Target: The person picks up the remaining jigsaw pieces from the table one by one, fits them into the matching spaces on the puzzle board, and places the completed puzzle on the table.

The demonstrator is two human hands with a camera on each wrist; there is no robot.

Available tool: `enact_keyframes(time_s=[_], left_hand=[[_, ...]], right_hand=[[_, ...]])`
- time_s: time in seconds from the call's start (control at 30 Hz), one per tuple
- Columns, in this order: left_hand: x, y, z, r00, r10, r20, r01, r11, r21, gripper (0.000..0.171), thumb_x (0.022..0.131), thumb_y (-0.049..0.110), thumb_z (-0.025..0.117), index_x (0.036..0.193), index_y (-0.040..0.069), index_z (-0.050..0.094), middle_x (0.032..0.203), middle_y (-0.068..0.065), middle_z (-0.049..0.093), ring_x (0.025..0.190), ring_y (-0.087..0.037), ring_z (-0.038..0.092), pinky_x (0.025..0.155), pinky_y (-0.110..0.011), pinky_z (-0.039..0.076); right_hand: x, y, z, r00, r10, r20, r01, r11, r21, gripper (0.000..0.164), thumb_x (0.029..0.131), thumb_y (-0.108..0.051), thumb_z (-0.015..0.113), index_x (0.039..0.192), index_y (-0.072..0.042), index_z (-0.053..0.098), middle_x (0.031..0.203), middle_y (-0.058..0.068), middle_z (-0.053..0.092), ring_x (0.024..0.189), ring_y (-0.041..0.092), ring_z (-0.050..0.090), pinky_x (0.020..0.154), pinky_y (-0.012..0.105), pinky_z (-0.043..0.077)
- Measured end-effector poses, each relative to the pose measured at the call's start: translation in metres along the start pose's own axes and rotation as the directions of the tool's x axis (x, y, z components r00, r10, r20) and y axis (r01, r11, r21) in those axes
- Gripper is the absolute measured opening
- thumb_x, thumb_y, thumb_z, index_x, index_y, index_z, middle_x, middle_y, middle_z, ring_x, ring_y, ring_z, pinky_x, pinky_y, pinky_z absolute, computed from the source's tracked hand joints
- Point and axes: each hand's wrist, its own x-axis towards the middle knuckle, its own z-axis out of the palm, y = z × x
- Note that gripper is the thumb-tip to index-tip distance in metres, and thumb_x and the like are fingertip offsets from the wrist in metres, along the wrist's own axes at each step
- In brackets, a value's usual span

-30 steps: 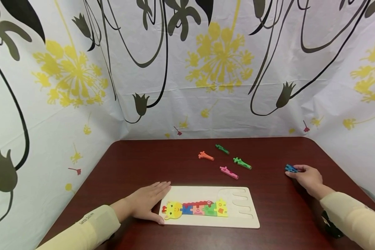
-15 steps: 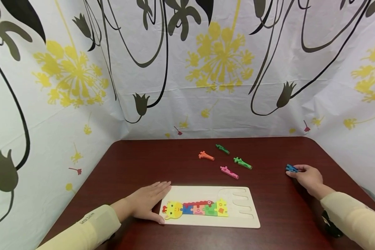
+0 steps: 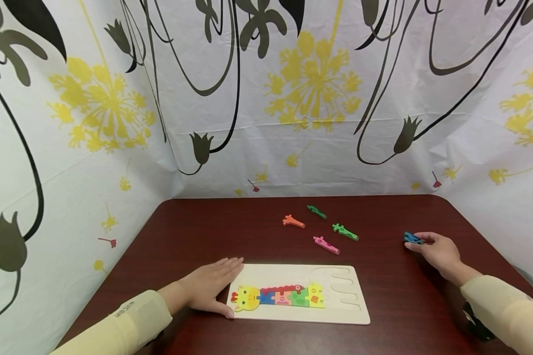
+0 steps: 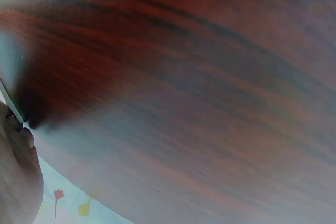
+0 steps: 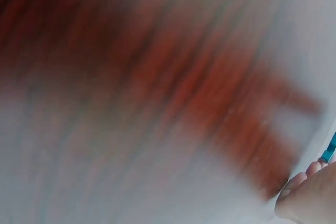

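My left hand (image 3: pixel 209 286) lies flat at the left end of a cream puzzle board (image 3: pixel 293 316), thumb on the near corner and fingertips by the far one. Joined in the board is part of a giraffe: a yellow head (image 3: pixel 247 298), coloured body pieces (image 3: pixel 299 298) and a red mane (image 3: pixel 280 289). Outlined leg slots show bare wood at its right end. Well to the right of the board, my right hand (image 3: pixel 439 252) pinches a blue puzzle piece (image 3: pixel 412 238) between thumb and fingers. Only a teal-blue edge of that piece (image 5: pixel 329 149) shows in the right wrist view.
Beyond the board lie loose puzzle pieces: pink (image 3: pixel 326 245), light green (image 3: pixel 345 231), orange (image 3: pixel 293 221) and dark green (image 3: pixel 316 212). They rest on a dark red-brown table (image 3: pixel 222 227) with rounded far corners. A white flowered cloth (image 3: pixel 257 98) hangs behind it and along its sides.
My right hand has shifted very slightly left with the blue puzzle piece, and its forearm has turned a little. The left hand, board and loose pieces stay put.
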Motion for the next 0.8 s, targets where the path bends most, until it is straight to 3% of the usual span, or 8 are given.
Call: enact_keyframes(time_s=[0.37, 0.8], left_hand=[[0.000, -0.001, 0.001, 1.000, 0.010, -0.007, -0.010, 1.000, -0.007, 0.111, 0.080, 0.085, 0.034, 0.155, 0.006, 0.017, 0.161, -0.008, 0.017, 0.146, -0.021, 0.016, 0.115, -0.041, 0.019], [0.000, -0.001, 0.001, 1.000, 0.011, -0.008, -0.011, 1.000, -0.003, 0.110, 0.080, 0.085, 0.035, 0.155, 0.006, 0.017, 0.161, -0.008, 0.016, 0.146, -0.022, 0.015, 0.116, -0.040, 0.019]], right_hand=[[0.000, -0.014, 0.001, 0.989, -0.147, -0.004, 0.147, 0.988, -0.053, 0.062, 0.091, -0.044, 0.067, 0.124, 0.007, 0.057, 0.115, 0.031, 0.058, 0.094, 0.036, 0.055, 0.067, 0.033, 0.045], [-0.002, -0.033, 0.005, 0.975, -0.221, 0.021, 0.222, 0.974, -0.049, 0.060, 0.089, -0.043, 0.070, 0.124, 0.005, 0.058, 0.113, 0.025, 0.058, 0.095, 0.034, 0.055, 0.068, 0.032, 0.049]])
